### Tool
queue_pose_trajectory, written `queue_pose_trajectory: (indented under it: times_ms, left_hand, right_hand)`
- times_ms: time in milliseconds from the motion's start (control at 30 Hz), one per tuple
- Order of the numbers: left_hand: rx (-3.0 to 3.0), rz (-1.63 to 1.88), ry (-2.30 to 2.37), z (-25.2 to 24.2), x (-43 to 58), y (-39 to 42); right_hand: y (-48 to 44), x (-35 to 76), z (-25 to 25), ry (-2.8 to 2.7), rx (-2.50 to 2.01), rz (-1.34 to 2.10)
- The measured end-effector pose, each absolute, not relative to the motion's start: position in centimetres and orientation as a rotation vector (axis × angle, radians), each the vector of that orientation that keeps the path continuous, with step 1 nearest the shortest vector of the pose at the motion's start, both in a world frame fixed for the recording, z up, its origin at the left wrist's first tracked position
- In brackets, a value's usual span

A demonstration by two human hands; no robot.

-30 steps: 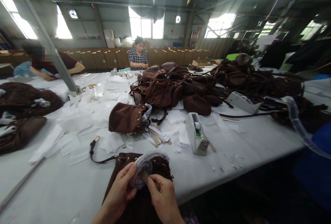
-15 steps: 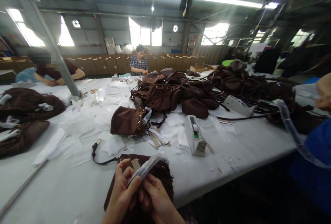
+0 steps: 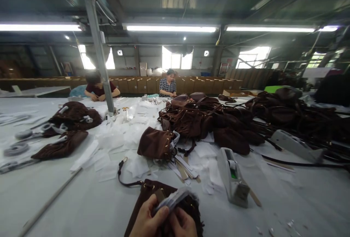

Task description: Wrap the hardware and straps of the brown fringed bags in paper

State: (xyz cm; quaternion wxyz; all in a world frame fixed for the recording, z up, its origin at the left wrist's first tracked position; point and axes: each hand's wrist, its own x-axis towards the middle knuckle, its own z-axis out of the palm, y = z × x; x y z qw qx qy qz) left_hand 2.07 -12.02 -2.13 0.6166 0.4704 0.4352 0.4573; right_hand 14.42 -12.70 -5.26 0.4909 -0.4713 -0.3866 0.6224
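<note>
At the near edge of the table lies a dark brown fringed bag (image 3: 144, 198) with gold eyelets. Its short strap with a metal clip (image 3: 121, 171) stretches out to the left. Over the bag, my left hand (image 3: 150, 219) is closed, thumb on top, on a plastic-wrapped strap (image 3: 177, 197) that arches to the right. A small brown card piece (image 3: 160, 194) pokes up by the left fingers. My right hand (image 3: 183, 224) pinches the wrapped strap from below, close to the left thumb; its lower fingers are hidden.
A grey tape dispenser (image 3: 232, 178) stands to the right, and another dispenser (image 3: 296, 146) lies farther off. Beyond are a brown bag (image 3: 155, 144), piled bags (image 3: 191, 120), white paper sheets (image 3: 115, 156) and card strips (image 3: 183, 167). A metal post (image 3: 100, 54) rises at left; two people sit across the table.
My view has tipped up and swung left, so everything sits lower and farther right. Both hands stay on the wrapped strap. The person at the right edge is out of view.
</note>
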Motion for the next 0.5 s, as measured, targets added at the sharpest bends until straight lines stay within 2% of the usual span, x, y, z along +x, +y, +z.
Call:
queue_pose_trajectory:
  times_ms: [267, 433, 500]
  left_hand:
    - [0.944, 0.966, 1.011, -0.7, 0.8, -12.2]
    - [0.833, 0.941, 0.987, -1.4, 0.3, -12.0]
    - [0.858, 0.924, 0.988, -1.6, 0.3, -12.0]
  right_hand:
    - [-14.8, 14.6, -3.2, -0.949, -1.248, 1.374]
    - [-16.5, 16.0, -1.9, -1.2, -1.002, 1.378]
    - [-16.5, 16.6, -1.5, -1.364, -0.977, 1.263]
